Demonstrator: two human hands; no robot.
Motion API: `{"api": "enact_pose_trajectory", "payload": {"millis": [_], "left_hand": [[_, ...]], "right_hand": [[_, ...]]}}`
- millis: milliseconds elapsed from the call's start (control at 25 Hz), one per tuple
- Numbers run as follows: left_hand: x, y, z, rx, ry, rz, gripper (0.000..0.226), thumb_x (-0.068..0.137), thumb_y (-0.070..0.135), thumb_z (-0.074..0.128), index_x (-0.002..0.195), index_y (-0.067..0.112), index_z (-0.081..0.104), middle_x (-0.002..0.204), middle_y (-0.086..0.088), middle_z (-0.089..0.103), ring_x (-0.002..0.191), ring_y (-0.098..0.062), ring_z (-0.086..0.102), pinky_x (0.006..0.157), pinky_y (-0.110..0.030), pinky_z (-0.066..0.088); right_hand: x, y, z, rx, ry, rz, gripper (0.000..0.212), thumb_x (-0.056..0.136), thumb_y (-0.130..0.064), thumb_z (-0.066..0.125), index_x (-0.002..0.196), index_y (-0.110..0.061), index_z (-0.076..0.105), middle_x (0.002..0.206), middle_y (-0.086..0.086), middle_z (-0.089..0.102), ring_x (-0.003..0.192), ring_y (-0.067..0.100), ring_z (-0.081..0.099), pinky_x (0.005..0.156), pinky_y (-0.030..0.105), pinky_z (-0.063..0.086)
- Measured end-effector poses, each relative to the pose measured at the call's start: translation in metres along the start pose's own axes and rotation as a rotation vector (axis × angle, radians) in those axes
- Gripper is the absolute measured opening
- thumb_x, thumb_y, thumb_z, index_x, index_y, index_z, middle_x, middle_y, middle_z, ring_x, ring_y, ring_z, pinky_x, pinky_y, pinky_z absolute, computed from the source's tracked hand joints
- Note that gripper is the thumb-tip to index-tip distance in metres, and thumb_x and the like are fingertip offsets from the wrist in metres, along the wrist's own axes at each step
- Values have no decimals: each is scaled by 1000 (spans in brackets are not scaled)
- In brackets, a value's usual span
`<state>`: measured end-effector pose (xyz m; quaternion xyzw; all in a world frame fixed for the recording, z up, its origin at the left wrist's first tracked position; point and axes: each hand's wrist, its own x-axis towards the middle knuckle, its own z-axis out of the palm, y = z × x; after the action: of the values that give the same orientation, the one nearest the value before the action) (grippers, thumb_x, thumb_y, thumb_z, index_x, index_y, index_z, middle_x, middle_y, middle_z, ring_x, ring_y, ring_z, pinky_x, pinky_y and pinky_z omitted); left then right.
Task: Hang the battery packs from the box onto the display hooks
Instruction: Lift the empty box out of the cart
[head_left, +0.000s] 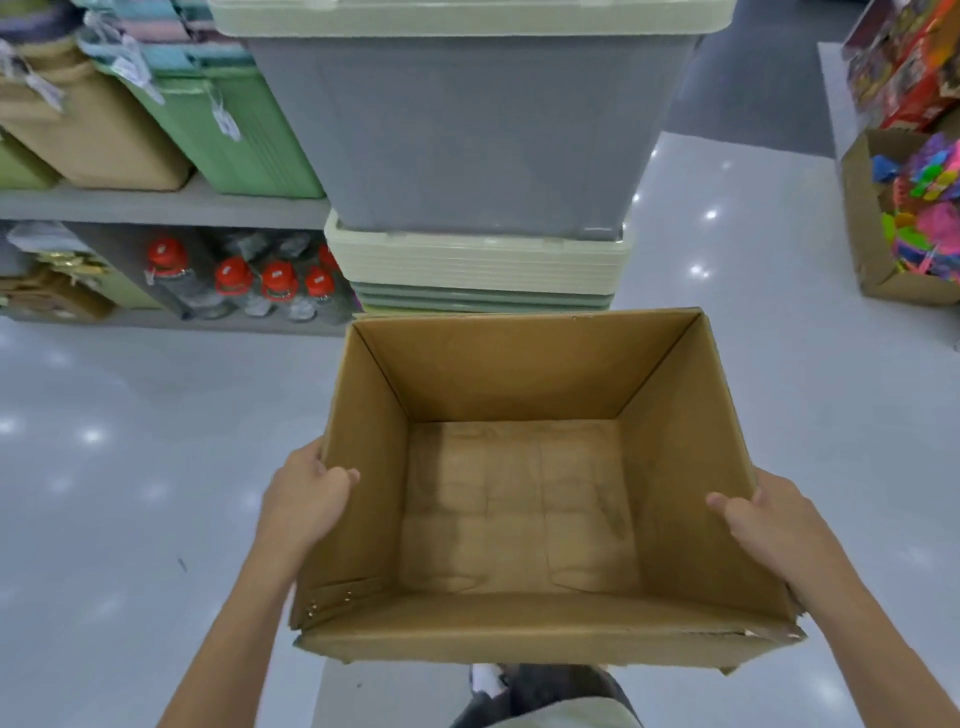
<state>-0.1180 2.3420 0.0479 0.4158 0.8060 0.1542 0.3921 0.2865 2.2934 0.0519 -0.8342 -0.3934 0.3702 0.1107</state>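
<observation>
The left hand (306, 499) grips the left wall of the box (519, 621), with the thumb inside. The right hand (763, 514) grips the right wall the same way. The box is held up over the floor (130, 415) and has nothing in it. No battery packs or hooks show, so I think the hanging is done. Behind the box, a grey tub (467, 140) with its lid on sits on a stack of lids (478, 265). Far right, another cardboard box (867, 218) is full of bright toys (924, 208).
</observation>
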Motion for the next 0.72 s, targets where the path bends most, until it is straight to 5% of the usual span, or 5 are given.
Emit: {"api": "enact_pose_trajectory", "payload": {"millis": [160,440,720], "left_hand": [[86,22,18,9,0,-2,29,101,16,62,129,23,64,94,4,72,89,-21,68,85,-37,52],[248,20,84,9,29,-79,32,102,18,62,134,17,66,97,-1,73,88,-23,68,88,-42,57],[452,-42,194,98,55,27,25,101,16,65,125,12,69,86,-7,72,72,-17,61,65,-33,48]], "right_hand": [[75,-39,42,46,-58,116,29,104,-26,55,132,-18,57,110,6,64,106,34,61,97,49,49],[226,-72,144,58,-82,214,33,106,-28,50,137,-19,56,127,11,66,118,37,60,102,50,46],[381,-50,295,83,-48,308,29,106,-28,51,133,-21,56,105,1,65,100,27,64,95,44,51]]}}
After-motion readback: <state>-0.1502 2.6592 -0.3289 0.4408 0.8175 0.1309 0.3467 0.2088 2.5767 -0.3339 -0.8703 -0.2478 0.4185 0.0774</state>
